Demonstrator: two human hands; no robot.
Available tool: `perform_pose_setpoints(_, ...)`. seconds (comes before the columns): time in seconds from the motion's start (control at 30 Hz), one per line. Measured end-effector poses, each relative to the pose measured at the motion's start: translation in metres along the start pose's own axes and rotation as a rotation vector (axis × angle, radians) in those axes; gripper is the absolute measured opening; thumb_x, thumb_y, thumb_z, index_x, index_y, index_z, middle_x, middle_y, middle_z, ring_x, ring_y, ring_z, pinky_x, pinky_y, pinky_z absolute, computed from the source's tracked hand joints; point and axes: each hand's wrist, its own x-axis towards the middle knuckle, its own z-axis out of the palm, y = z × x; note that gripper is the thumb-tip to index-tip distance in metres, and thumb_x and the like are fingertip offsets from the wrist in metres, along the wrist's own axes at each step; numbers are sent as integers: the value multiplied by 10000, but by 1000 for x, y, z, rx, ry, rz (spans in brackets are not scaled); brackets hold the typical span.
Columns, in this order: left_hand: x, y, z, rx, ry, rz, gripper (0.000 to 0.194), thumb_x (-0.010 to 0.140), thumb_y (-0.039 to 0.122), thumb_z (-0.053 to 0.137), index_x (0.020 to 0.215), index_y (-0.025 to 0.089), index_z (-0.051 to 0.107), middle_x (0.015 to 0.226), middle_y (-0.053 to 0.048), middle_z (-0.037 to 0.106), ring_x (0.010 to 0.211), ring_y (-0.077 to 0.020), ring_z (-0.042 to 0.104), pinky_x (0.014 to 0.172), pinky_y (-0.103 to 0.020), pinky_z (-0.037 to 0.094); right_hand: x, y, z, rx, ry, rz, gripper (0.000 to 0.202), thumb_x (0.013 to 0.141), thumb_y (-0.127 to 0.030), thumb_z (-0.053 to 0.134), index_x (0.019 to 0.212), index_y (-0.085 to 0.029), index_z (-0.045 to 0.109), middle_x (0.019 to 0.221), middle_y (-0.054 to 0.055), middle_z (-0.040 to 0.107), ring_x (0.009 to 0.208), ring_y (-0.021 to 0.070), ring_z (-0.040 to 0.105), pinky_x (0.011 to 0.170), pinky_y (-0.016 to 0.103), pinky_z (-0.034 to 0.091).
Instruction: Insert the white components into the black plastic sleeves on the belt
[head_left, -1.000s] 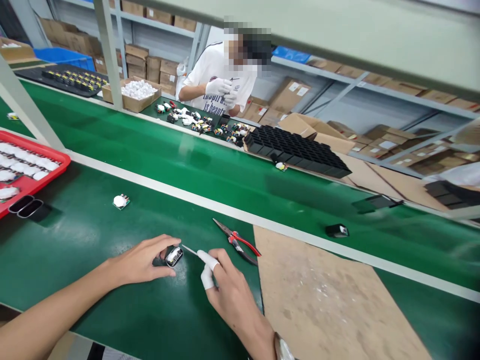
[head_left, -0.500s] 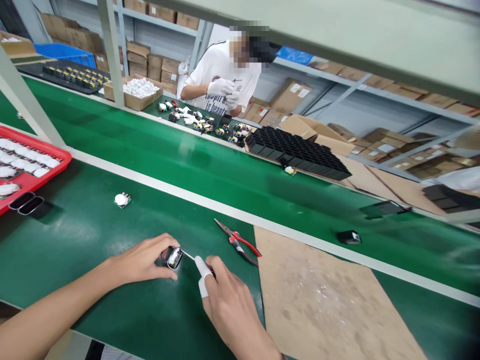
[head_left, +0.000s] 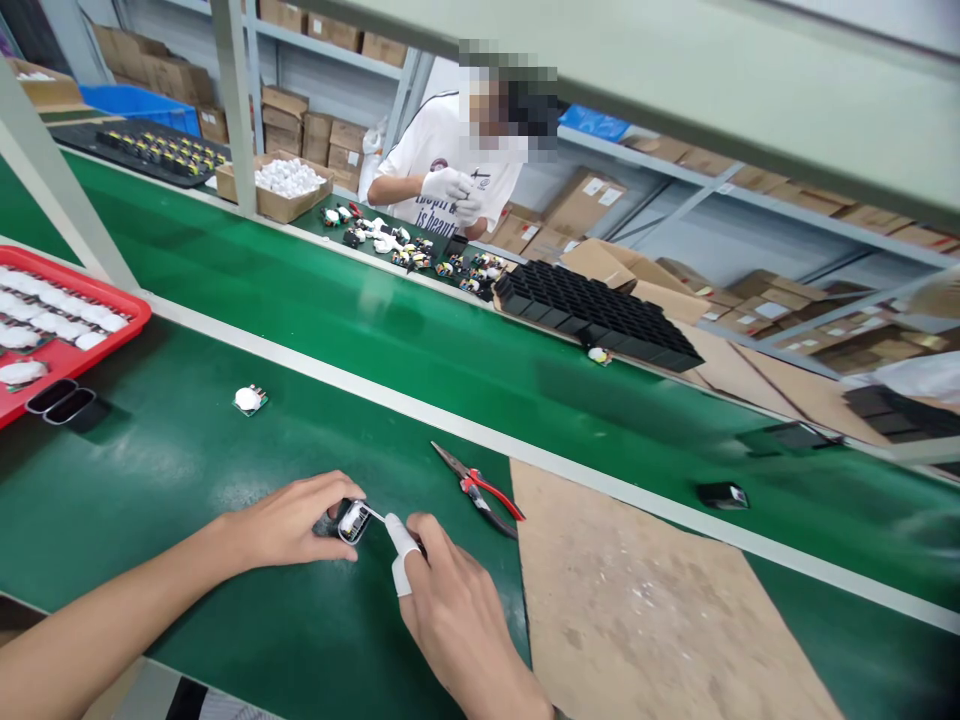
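Note:
My left hand (head_left: 304, 520) is closed around a small black oval casing (head_left: 353, 522), holding it on the green table with its opening facing up. White and dark parts of a circuit board show inside the opening. My right hand (head_left: 450, 590), with a white cot on one finger, grips a thin metal tool (head_left: 373, 513). Its tip touches the casing's upper rim; its handle is hidden in the fingers. Behind the hands lie red-and-black long-nose pliers (head_left: 472, 484), jaws toward the left. A small circuit board with a white blob (head_left: 250, 400) sits farther left.
On the left, a red tray (head_left: 112, 340) holds rows of white-topped boards, with two empty black casings (head_left: 69, 402) beside it. A cardboard sheet (head_left: 645, 600) lies right. Beyond a white rail, the green belt (head_left: 360, 320) carries a black casing (head_left: 723, 495). Across it, a gloved co-worker (head_left: 457, 170) handles parts.
The tool's tip stays at the casing rim, and both hands keep their hold with only a slight shift. On the belt, the black casing and a small board have moved right.

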Motion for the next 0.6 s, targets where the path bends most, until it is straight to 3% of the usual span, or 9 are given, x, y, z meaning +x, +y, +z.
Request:
perform_pose_setpoints(0.13, -1, -2, 1, 2, 36, 119, 488, 953, 229, 701, 1414, 261, 544, 1309, -89, 653, 1248, -273, 607, 1061, -396, 522, -1, 1, -5, 48, -20, -29, 282, 911, 5, 408, 795, -224, 525, 973, 84, 594, 687, 174, 542, 562, 319, 405)
perform_pose_setpoints(0.6, -3, -3, 3, -14, 20, 0, 607, 943, 164, 621, 1509, 308, 453, 1303, -48, 615, 1216, -224, 645, 1066, -352, 530, 3, 12, -9, 20, -21, -32, 265, 828, 27, 435, 793, -219, 528, 945, 78, 591, 654, 168, 477, 591, 311, 386)
